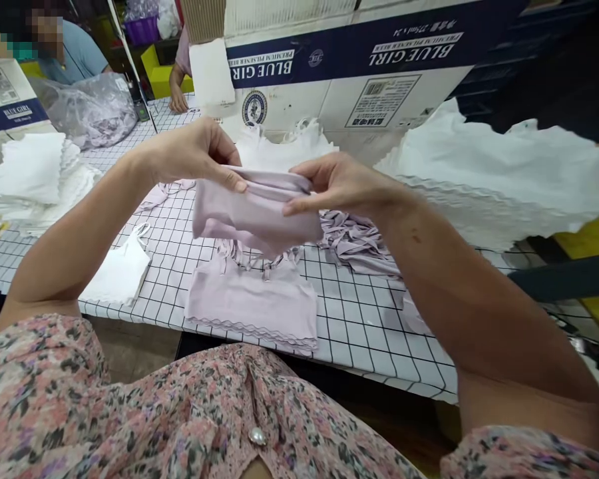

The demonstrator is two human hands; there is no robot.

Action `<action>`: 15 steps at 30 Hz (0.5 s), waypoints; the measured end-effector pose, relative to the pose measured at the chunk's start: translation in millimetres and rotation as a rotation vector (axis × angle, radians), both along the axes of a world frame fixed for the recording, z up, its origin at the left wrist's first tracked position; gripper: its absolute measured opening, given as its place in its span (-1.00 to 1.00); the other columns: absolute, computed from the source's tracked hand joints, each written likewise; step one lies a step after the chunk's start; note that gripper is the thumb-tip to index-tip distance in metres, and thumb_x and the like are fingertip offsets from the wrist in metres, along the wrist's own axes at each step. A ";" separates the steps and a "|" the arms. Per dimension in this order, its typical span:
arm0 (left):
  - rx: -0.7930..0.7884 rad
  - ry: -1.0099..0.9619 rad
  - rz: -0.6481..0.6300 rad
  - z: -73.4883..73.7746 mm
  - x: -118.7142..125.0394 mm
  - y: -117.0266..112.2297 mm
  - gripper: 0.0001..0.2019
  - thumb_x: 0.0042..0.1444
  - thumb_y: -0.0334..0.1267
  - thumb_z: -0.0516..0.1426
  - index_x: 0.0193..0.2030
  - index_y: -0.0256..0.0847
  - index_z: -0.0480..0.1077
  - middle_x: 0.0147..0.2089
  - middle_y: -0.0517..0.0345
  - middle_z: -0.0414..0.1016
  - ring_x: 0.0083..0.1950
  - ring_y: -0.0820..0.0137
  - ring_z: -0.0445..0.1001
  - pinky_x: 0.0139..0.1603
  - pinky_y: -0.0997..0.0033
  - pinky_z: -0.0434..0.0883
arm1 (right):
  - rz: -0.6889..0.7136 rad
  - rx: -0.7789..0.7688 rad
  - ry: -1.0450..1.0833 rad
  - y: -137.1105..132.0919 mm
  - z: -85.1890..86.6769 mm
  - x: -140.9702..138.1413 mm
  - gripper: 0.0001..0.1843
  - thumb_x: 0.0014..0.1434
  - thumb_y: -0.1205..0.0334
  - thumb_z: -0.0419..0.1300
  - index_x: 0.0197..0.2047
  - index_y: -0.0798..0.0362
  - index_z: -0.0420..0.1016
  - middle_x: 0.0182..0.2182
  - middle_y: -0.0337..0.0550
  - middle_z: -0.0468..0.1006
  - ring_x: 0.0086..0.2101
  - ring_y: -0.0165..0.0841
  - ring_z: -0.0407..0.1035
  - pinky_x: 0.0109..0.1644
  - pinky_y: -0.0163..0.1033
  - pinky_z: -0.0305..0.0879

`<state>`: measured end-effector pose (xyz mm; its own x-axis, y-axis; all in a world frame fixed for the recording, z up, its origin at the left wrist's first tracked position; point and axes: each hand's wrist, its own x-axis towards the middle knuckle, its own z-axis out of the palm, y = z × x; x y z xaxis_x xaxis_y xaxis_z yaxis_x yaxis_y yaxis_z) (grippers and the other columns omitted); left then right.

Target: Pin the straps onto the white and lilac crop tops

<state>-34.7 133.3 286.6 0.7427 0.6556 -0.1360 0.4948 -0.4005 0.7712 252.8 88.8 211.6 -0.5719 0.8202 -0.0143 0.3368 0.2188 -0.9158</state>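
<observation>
Both my hands hold one lilac garment (252, 216) up above the table. My left hand (194, 153) pinches its top left edge, fingers closed. My right hand (337, 183) grips its top right edge, fingers curled round the cloth. Below it a folded lilac camisole (254, 303) lies flat on the checked tablecloth (374, 332), near the front edge. A loose heap of lilac garments (357, 243) lies to the right of it, under my right wrist.
A small white top (120, 269) lies at the left. Stacks of white garments sit far left (34, 176) and at the right (494, 173). A large "BLUE GIRL" cardboard box (359, 66) stands behind. Other people work at the back left, beside a plastic bag (92, 110).
</observation>
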 end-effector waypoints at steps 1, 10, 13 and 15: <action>-0.029 -0.044 0.006 0.3 -2.2 -0.4 -0.66 0.01 -0.05 0.57 -0.24 -0.25 0.71 -0.31 0.13 0.61 -0.25 0.40 0.56 -0.28 0.40 0.42 | 0.065 -0.040 -0.105 0.1 -1.4 5.5 -0.35 -0.18 -0.40 0.63 -0.35 0.00 0.66 -0.43 -0.21 0.53 -0.39 -0.37 0.33 -0.36 -0.18 0.21; -0.107 -0.499 0.120 -11.7 -17.0 3.4 -0.51 0.02 0.14 0.56 -0.36 -0.18 0.51 -0.52 0.28 0.38 -0.48 0.58 0.28 -0.53 0.50 0.24 | -0.014 -0.096 -0.301 -6.4 -29.2 51.7 -0.20 -0.14 -0.63 0.47 -0.37 0.03 0.72 -0.41 -0.08 0.62 -0.34 -0.27 0.41 -0.25 -0.08 0.32; -0.040 -0.317 0.083 -21.4 -33.8 20.5 -0.62 0.06 0.04 0.57 -0.25 -0.19 0.63 -0.40 0.17 0.60 -0.42 0.51 0.40 -0.50 0.46 0.28 | -0.165 -0.063 -0.149 -13.5 -22.7 64.4 -0.29 -0.15 -0.51 0.56 -0.37 0.03 0.74 -0.41 -0.08 0.62 -0.34 -0.33 0.37 -0.22 -0.12 0.28; 0.012 -0.240 0.029 -29.6 -46.2 35.9 -0.65 0.06 -0.01 0.57 -0.21 -0.18 0.67 -0.39 0.14 0.65 -0.39 0.50 0.37 -0.48 0.43 0.25 | -0.251 -0.059 -0.036 -14.9 -16.0 69.9 -0.40 -0.17 -0.36 0.65 -0.38 0.02 0.76 -0.37 -0.05 0.66 -0.31 -0.33 0.40 -0.20 -0.11 0.30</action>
<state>-80.9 169.1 257.0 0.7337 0.6776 0.0502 0.3093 -0.3988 0.8633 322.6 73.9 195.6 -0.3491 0.9334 -0.0825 0.4062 0.0714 -0.9110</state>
